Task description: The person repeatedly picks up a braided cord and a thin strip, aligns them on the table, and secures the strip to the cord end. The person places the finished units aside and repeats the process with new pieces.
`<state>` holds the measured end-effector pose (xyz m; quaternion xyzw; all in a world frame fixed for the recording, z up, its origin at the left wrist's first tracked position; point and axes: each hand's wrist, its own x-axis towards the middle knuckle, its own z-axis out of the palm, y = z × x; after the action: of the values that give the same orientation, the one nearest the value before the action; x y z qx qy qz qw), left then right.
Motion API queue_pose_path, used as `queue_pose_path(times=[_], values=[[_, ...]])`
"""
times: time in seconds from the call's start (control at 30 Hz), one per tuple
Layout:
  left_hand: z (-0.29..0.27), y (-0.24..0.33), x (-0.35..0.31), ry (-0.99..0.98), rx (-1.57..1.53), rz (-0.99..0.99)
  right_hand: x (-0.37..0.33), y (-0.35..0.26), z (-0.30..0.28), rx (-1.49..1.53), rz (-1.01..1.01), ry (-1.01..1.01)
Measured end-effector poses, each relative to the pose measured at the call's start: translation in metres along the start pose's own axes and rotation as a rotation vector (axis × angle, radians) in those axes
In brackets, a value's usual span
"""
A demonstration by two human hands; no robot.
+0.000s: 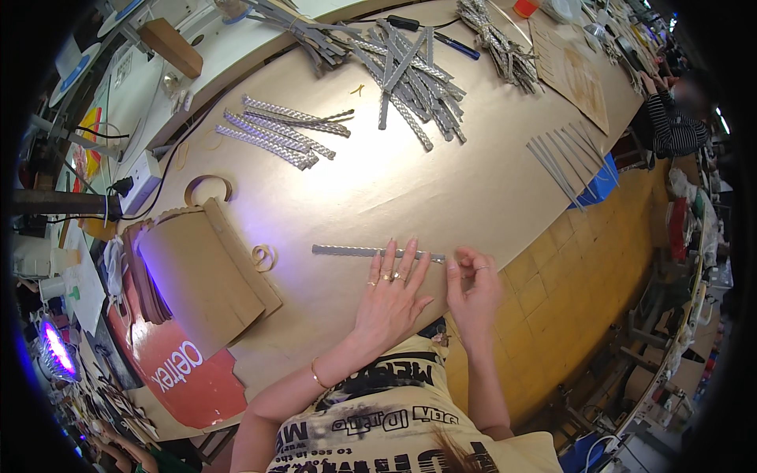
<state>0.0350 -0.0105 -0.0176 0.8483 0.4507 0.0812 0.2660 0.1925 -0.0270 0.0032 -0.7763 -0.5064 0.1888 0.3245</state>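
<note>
Head view: The strip (pixel 343 251), grey and narrow with a braided look, lies flat near the front edge of the brown-covered table (pixel 315 205), running roughly left to right before the person. The left hand (pixel 390 306) is palm down over its middle and right part, fingers spread apart, fingertips reaching onto and past it; the strip's left end is uncovered. The right hand (pixel 477 292) is at the strip's right end, fingers curled, thumb and forefinger near each other; whether they are clamped on the strip cannot be told.

Beyond the hands, a small group of braided strips (pixel 276 135) lies to the left and a larger loose pile (pixel 418 83) lies farther back. A dark pen (pixel 457 46) is beside that pile. Thin grey strips (pixel 558 169) cross the table's right edge above a blue object (pixel 603 183).

To the left, a curved brown cardboard piece (pixel 197 272) rests near a small tan roll (pixel 264 257) and partly over a red sheet (pixel 209 390). A co-worker (pixel 678 126) in a striped top is at far right.
</note>
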Motion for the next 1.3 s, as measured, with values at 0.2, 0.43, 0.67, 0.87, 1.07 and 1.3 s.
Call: queue_pose_path(times=[0.2,0.43,0.67,0.87,1.07,1.3], values=[[0.004,0.000,0.000,0.008,0.030,0.052,0.004,-0.003,0.000,-0.118,-0.067,-0.106],[0.006,0.001,0.000,-0.006,0.039,0.033,0.016,-0.008,-0.006,-0.137,-0.016,-0.257],[0.006,0.000,0.000,-0.013,0.039,0.040,0.024,-0.020,-0.008,-0.211,-0.013,-0.285],[0.007,0.000,0.000,0.006,0.062,0.052,0.025,-0.022,-0.009,-0.312,-0.125,-0.235],[0.007,0.000,0.000,0.023,0.065,0.053,0.024,-0.020,-0.008,-0.372,-0.236,-0.181],[0.008,0.001,0.000,0.009,0.088,0.047,0.024,-0.023,-0.009,-0.322,-0.138,-0.265]])
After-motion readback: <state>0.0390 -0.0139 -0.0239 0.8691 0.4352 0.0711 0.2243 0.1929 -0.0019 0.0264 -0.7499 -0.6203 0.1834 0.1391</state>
